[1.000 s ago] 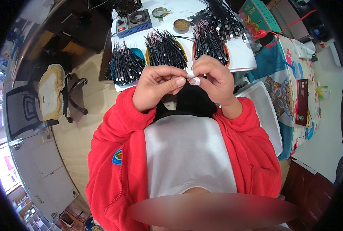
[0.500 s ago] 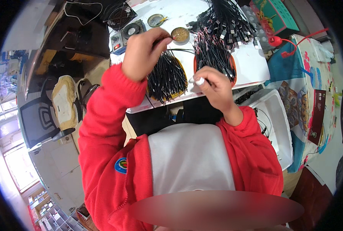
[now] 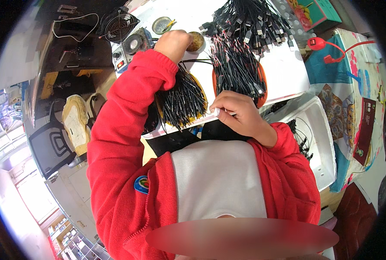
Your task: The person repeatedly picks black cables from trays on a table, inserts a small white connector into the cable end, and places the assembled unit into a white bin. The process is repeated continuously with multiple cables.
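My left hand (image 3: 174,45) is curled at the near left side of a small round tin (image 3: 196,42) with brownish contents. Its fingertips are hidden behind the hand, so what they pinch does not show. Below it, a bundle of thin black cables (image 3: 182,102) fills a yellow-rimmed holder. My right hand (image 3: 240,115) is at the table's front edge, thumb and fingers drawn together. A small white piece (image 3: 217,112) shows at its fingertips; whether it is held or wrapped round a finger I cannot tell. Beyond lie black cables with pinkish ends (image 3: 234,60) in an orange holder (image 3: 262,82).
Black USB cables (image 3: 249,21) are heaped at the far right of the white table (image 3: 290,69). A box with a red switch (image 3: 121,60), a fan (image 3: 118,29) and a shallow dish (image 3: 163,25) stand far left. A white foam box (image 3: 325,143) with cables sits right.
My left hand has turned so that its fingers no longer show, still beside the tin. My right hand has come lower, nearer my body. The whole view has shifted slightly.
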Demonstrator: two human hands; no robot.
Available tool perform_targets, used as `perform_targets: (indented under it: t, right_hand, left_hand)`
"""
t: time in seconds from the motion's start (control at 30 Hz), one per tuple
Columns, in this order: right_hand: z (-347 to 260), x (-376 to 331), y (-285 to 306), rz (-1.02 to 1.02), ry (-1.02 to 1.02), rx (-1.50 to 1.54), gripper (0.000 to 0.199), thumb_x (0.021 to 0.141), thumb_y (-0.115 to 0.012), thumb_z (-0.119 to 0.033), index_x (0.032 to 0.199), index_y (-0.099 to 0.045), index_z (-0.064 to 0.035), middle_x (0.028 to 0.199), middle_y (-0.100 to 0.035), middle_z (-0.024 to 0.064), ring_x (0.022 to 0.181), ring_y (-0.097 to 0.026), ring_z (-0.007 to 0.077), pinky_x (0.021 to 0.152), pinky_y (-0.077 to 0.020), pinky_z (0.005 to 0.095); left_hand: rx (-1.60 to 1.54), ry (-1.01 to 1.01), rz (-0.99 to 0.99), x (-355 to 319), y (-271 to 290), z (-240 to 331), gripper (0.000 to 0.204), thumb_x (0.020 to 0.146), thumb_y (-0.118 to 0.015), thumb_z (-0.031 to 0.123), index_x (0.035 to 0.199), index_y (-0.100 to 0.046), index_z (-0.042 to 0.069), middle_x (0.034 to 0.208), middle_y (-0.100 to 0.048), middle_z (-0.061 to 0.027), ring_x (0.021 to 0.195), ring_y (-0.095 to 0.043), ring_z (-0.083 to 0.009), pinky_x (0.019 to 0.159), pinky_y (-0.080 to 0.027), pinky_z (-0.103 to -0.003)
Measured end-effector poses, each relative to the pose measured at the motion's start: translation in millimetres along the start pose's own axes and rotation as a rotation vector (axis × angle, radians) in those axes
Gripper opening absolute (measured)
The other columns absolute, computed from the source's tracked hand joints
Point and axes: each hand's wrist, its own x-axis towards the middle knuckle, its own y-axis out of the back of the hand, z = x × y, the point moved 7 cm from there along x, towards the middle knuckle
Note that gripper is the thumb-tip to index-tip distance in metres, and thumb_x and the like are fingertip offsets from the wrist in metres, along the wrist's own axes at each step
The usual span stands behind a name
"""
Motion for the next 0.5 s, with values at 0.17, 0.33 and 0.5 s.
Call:
perform_targets:
  t: [0.17, 0.33, 0.5]
  right_hand:
    - [-4, 1, -2, -0.010, 0.033, 0.043, 0.009, 0.082, -0.059, -0.003, 0.090, -0.062, -0.0003, 0.081, -0.060, 0.0096, 0.070, -0.058, 0.0241, 0.063, -0.0472, 0.0328]
    - [-5, 0, -6, -0.026, 0.026, 0.016, 0.009, 0.082, -0.060, -0.004, 0.090, -0.061, 0.0001, 0.081, -0.060, 0.0101, 0.070, -0.058, 0.0245, 0.062, -0.0471, 0.0334]
    - [-9, -4, -10, -0.036, 0.022, -0.075, 0.009, 0.082, -0.060, -0.006, 0.088, -0.060, 0.0003, 0.079, -0.059, 0.0107, 0.070, -0.058, 0.0271, 0.062, -0.0464, 0.0350]
  left_hand:
    - [0.042, 0.009, -0.072, 4, -3, 0, 0.013, 0.075, -0.057, 0.005, 0.083, -0.066, 0.002, 0.082, -0.065, -0.0173, 0.080, -0.065, -0.0345, 0.072, -0.053, -0.041]
    - [0.069, -0.015, -0.057, 6, -4, 3, 0.015, 0.076, -0.057, 0.005, 0.086, -0.066, 0.002, 0.083, -0.065, -0.0178, 0.080, -0.065, -0.0351, 0.072, -0.053, -0.042]
    - [0.004, 0.044, -0.019, -4, 9, -5, 0.013, 0.079, -0.057, 0.008, 0.087, -0.066, 0.003, 0.083, -0.065, -0.0180, 0.080, -0.064, -0.0355, 0.071, -0.052, -0.042]
